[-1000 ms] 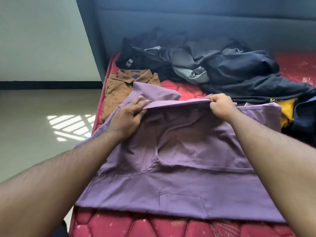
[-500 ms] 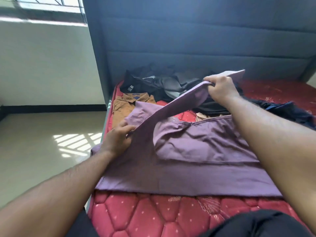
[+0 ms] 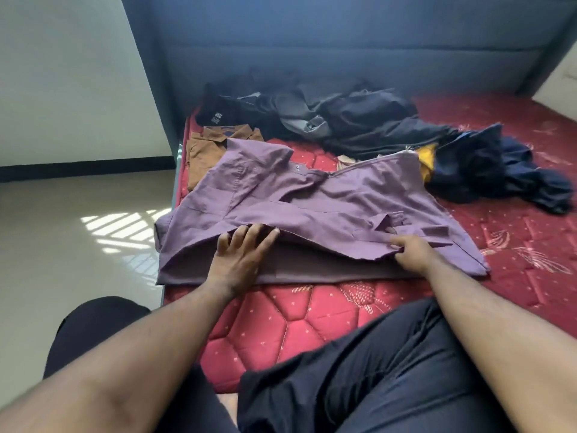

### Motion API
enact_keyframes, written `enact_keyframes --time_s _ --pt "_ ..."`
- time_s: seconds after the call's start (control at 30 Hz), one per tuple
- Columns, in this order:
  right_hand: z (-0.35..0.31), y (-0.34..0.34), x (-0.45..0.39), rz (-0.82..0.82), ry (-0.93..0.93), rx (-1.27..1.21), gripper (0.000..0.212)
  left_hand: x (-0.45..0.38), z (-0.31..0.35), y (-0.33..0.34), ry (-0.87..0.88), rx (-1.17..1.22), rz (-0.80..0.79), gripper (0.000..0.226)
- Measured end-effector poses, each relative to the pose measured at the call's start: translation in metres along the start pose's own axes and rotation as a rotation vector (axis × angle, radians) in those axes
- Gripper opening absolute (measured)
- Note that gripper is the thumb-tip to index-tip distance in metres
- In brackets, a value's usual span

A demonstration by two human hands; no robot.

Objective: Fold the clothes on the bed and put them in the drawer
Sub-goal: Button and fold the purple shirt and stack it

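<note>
Since half a second ago, the raised flap of the soft purple cotton button-up shirt (image 3: 312,210) has come down toward the near hem. It lies across the red quilted mattress (image 3: 281,323), long axis left to right, directly ahead of both hands. Left hand (image 3: 240,257) rests flat with fingers spread on the folded edge; right hand (image 3: 412,250) pinches that edge. Both are equally near. Beyond lie a folded brown collared shirt (image 3: 212,148) and a crumpled dark heap of clothes (image 3: 359,120).

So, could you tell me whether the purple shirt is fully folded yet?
Partly folded: the purple cotton shirt has one layer doubled over, collar still showing.
</note>
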State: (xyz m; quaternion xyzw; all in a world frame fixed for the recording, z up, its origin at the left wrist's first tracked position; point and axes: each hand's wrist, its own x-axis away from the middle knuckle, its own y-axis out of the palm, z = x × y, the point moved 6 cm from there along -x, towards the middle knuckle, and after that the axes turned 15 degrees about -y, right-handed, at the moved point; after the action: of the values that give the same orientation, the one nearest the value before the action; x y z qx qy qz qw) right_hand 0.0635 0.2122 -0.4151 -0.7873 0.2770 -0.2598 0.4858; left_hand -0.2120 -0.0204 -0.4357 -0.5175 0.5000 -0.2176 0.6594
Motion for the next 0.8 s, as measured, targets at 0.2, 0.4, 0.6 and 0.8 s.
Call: enact_keyframes --time_s 0.2,0.4,0.6,0.8 --pt "0.002 -0.014 -0.02 0.278 -0.04 -0.105 0.043 -0.014 0.001 0.002 0.06 0.017 0.024 0.055" --pt "-0.014 -0.066 -0.03 0.811 -0.181 -0.192 0.043 -0.006 0.005 0.024 0.212 0.136 -0.125 0.043" --pt "0.038 -0.021 -0.007 0.309 0.172 -0.198 0.048 0.004 0.018 0.028 0.319 0.246 -0.16 0.036" --pt "0.073 0.003 -0.017 0.279 0.371 -0.371 0.064 0.012 0.028 0.032 0.369 0.198 -0.19 0.041"
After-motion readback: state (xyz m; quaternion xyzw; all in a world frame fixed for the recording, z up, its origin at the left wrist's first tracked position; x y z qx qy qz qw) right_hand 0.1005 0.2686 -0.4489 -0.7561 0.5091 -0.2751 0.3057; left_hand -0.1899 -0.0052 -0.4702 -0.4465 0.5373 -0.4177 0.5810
